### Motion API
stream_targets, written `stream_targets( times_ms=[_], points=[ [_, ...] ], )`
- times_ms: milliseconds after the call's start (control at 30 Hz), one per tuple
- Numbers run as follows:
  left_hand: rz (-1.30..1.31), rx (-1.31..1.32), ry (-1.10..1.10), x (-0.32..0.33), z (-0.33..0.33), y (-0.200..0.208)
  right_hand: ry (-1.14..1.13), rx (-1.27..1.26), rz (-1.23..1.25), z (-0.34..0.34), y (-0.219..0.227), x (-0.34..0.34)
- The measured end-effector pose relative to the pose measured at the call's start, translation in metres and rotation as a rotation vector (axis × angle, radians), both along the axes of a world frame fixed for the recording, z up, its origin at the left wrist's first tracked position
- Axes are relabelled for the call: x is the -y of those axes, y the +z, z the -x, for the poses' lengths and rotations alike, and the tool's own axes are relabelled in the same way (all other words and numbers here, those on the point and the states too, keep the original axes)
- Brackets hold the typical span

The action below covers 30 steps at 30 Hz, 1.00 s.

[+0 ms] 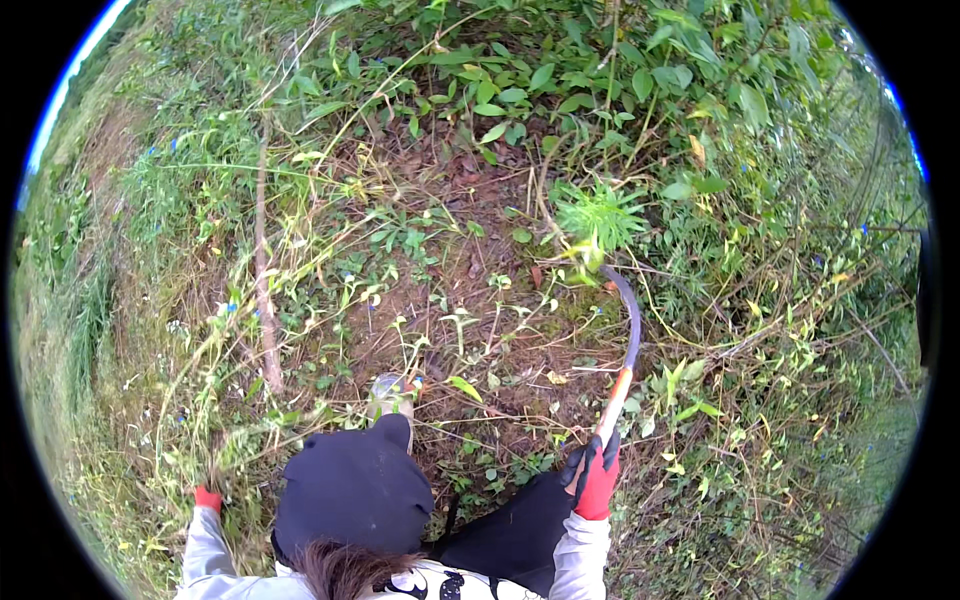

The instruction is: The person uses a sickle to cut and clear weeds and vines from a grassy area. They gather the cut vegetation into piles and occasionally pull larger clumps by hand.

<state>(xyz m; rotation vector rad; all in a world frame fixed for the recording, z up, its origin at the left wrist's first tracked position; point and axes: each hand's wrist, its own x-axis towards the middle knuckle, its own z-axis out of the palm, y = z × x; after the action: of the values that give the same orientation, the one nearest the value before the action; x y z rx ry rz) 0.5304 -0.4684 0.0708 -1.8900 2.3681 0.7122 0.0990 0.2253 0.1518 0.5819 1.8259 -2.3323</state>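
Observation:
My right hand (596, 480), in a red and dark glove, is wrapped round the pale wooden handle of a sickle (632, 325). An orange band marks where the handle meets the dark curved blade. The blade extends forward, its tip beside a bright green feathery-leaved plant (600, 215) and partly hidden by pale leaves. Low at the left, my left hand (208, 497) wears a matching glove. Its fingers are closed among a bunch of leafy weeds (205, 400), whose stems rise from it; foliage partly covers the fingers.
Broad-leaved shrubs (540, 85) grow thickly at the far side. A brown stick (263, 270) stands at left of the reddish soil (480, 260). Tangled stems (760, 330) fill the right. A dark cap (350, 490) hides ground near a pale shoe (391, 392).

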Motion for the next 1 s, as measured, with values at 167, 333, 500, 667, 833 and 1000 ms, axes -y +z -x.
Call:
stream_targets(
  times_ms=[167,333,500,667,833,1000],
  points=[
    [0.293,0.148,-0.561,-0.057,0.246,0.012,0.183,-0.001,-0.079,0.032,0.025,0.039],
    [0.586,-0.126,-1.252,-0.14,0.432,0.108,0.325,-0.094,-0.023,0.096,0.018,0.109],
    [0.53,-0.241,-1.625,-0.201,0.566,0.09,0.35,-0.13,-0.05,0.18,0.0,0.157],
    [0.683,-0.251,-1.827,-0.212,0.64,0.065,0.346,-0.209,-0.112,0.264,-0.032,0.197],
    [0.671,-0.244,-1.871,-0.191,0.688,0.056,0.514,-0.091,-0.085,0.317,-0.05,0.227],
    [0.851,-0.275,-1.881,-0.199,0.736,0.078,0.635,-0.109,-0.185,0.306,-0.084,0.214]
  ],
)
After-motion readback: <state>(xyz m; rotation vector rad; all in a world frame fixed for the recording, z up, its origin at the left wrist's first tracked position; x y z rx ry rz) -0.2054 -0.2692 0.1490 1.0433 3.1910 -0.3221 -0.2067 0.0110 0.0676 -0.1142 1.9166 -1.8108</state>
